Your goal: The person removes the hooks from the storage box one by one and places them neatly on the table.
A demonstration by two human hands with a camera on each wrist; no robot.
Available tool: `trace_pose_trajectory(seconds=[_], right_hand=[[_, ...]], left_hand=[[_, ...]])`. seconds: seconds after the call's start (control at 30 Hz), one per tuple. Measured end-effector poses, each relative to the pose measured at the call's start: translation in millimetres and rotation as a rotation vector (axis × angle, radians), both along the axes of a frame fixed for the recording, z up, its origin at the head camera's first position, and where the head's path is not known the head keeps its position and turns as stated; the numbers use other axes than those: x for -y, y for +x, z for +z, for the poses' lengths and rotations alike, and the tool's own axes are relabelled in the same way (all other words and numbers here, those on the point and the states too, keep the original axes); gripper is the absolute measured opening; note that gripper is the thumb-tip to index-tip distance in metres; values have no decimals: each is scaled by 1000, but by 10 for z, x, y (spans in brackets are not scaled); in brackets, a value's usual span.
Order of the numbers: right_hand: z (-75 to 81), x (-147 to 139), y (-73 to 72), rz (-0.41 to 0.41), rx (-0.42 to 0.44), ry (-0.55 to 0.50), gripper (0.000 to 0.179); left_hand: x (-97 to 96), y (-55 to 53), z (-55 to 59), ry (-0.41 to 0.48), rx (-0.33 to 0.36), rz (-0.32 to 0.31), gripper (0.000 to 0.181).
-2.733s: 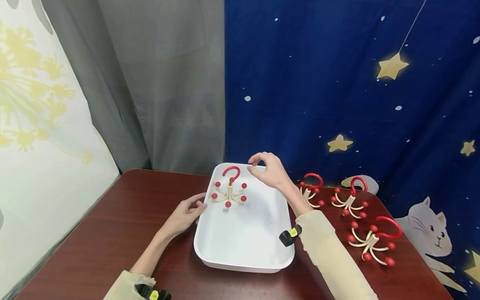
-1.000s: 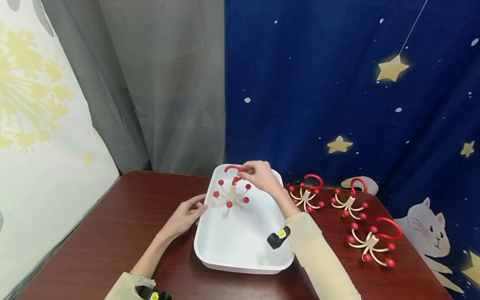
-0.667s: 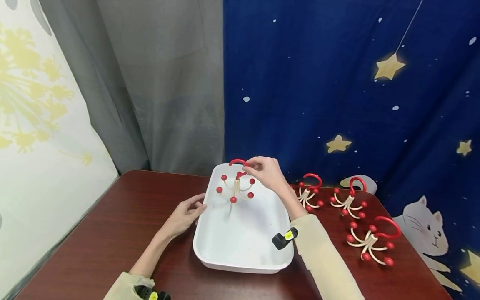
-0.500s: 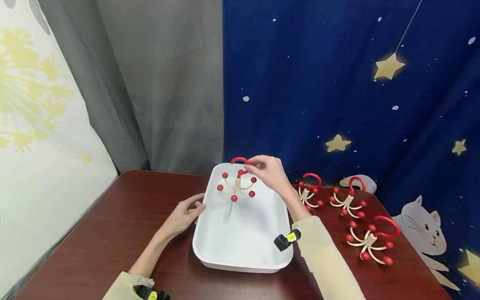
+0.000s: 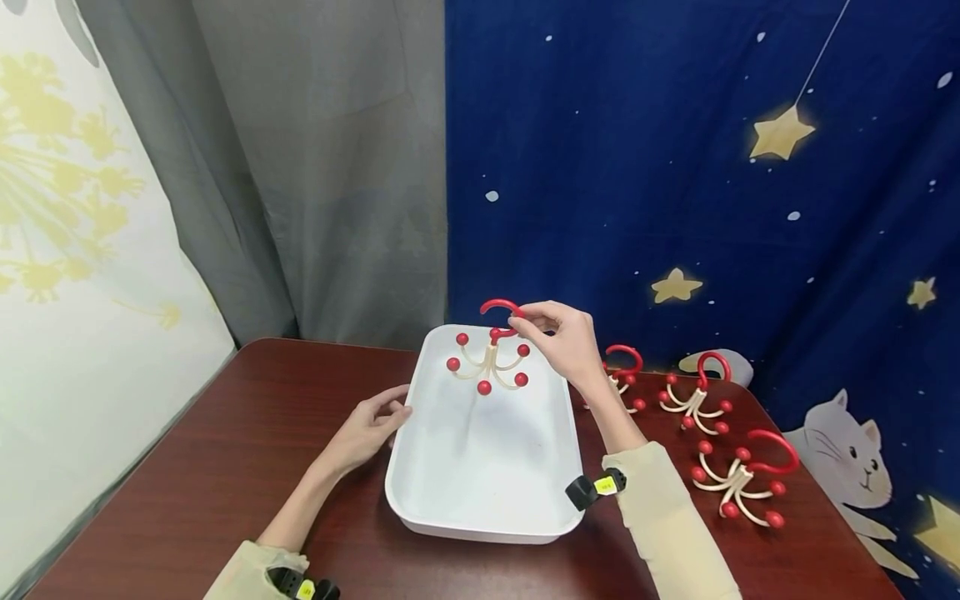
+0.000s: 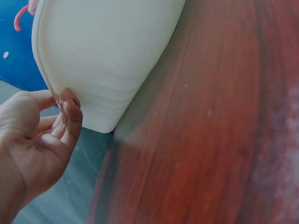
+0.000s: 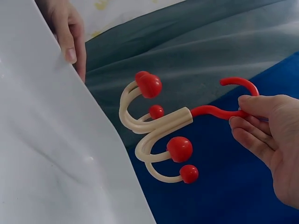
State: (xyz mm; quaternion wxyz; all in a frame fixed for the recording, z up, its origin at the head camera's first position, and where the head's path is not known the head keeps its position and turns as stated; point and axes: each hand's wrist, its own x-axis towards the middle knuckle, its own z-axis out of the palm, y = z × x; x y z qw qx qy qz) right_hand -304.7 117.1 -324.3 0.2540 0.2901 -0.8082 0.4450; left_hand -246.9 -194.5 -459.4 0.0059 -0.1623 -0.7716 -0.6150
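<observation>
My right hand (image 5: 562,342) pinches the red hook of a multi-arm hanger (image 5: 491,357) between thumb and fingers. This hanger has cream curved arms tipped with red balls. It hangs upright over the far part of a white tray (image 5: 487,483), and the right wrist view shows the hanger (image 7: 163,123) beside the tray wall, held by the right hand (image 7: 278,140). At the tray's left side, my left hand (image 5: 367,429) holds the rim. The left wrist view has the left hand (image 6: 44,135) with its thumb and fingertips on either side of the tray edge (image 6: 107,51).
On the right of the dark wooden table (image 5: 247,433) stand three matching hangers: one at the back (image 5: 624,358), partly behind the right arm, another hanger (image 5: 697,406) beside it, and a nearer hanger (image 5: 738,477). A blue starry curtain (image 5: 570,167) hangs close behind the table.
The right hand, earlier apart from the hanger standing in the tray, has taken its hook and raised it up and to the right. The left hand stays on the rim.
</observation>
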Motion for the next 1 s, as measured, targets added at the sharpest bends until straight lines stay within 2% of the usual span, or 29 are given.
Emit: trace_pose_trajectory(seconds=[0.37, 0.73, 1.0], right_hand=[[73, -304, 172, -75, -42, -25, 20], [95, -661, 320, -152, -137, 51, 18], [30, -920, 425, -169, -152, 90, 17]], left_hand=[[9, -7, -32, 11, -13, -10, 51], [9, -9, -13, -14, -27, 0, 51], [-1, 3, -43, -8, -22, 0, 51]])
